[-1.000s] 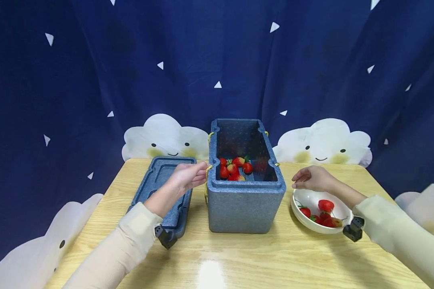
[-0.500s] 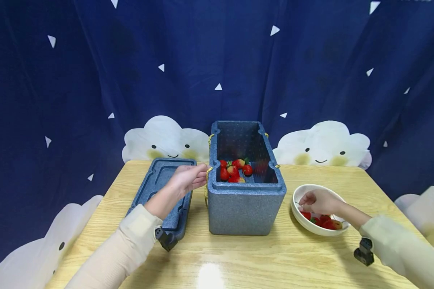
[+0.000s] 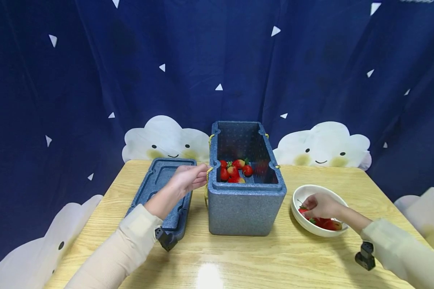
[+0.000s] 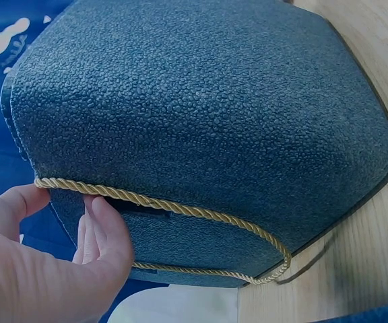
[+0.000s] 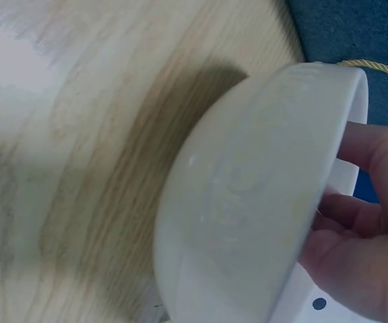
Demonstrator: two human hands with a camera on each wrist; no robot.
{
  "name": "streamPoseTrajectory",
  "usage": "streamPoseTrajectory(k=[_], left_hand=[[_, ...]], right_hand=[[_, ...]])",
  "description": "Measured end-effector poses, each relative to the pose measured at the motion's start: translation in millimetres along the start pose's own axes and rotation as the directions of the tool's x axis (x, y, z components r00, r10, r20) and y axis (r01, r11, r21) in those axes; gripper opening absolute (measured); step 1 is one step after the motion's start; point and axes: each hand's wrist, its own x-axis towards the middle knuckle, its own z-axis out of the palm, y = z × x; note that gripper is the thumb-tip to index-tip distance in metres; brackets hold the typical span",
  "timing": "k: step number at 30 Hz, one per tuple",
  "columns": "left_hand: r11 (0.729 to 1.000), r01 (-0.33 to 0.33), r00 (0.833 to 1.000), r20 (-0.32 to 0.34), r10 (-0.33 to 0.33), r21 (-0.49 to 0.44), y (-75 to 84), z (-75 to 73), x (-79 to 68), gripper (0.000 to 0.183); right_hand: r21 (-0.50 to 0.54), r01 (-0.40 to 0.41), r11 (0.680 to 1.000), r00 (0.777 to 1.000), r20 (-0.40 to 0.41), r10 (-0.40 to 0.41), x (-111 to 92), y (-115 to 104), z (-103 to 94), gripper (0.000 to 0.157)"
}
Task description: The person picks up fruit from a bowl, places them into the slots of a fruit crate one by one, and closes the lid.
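Observation:
A blue-grey foam box [image 3: 244,212] stands lidless in the middle of the table, several strawberries [image 3: 233,171] on its floor. Beside its left rim, my left hand [image 3: 188,178] touches the wall near the yellow rope [image 4: 201,214]; thumb and fingers are spread and lightly bent in the left wrist view. To the right, a white bowl [image 3: 296,218] holds more strawberries. My right hand [image 3: 323,205] reaches into it and pinches a strawberry [image 3: 303,210] between thumb and fingers. The right wrist view shows the bowl wall hiding the fingertips and the fruit.
The box's lid [image 3: 159,168] lies flat on the wooden table [image 3: 246,261], left of the box and partly under my left forearm. A dark blue curtain [image 3: 188,60] with white clouds hangs directly behind the table's back edge.
My right hand has lowered from above the bowl into it, and its fingers have closed on a strawberry. The left hand stays at the box's left rim.

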Motion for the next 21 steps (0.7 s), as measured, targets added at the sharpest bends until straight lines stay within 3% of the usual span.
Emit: streamPoseTrajectory(k=[6,12,17,21], left_hand=[[1.0,0.005,1.0,0.002,-0.005,-0.002,-0.6,-0.2,0.4,0.045],[1.0,0.002,1.0,0.002,-0.002,-0.002,0.2,-0.1,1.0,0.045],[1.0,0.006,1.0,0.002,-0.006,0.0,-0.3,-0.2,0.9,0.045],[1.0,0.007,1.0,0.002,-0.007,0.005,-0.4,-0.2,1.2,0.043]], right_hand=[[-0.047,-0.086,0.995,0.995,-0.054,0.083,4.8,-3.9,-7.6,0.032],[-0.112,-0.085,0.99,0.992,-0.098,0.074,8.7,-7.8,-15.8,0.035],[-0.118,-0.128,0.985,0.987,-0.11,0.115,9.8,-9.4,-22.4,0.041],[-0.107,-0.114,0.988,0.986,-0.137,0.099,10.0,-9.7,-28.2,0.043]])
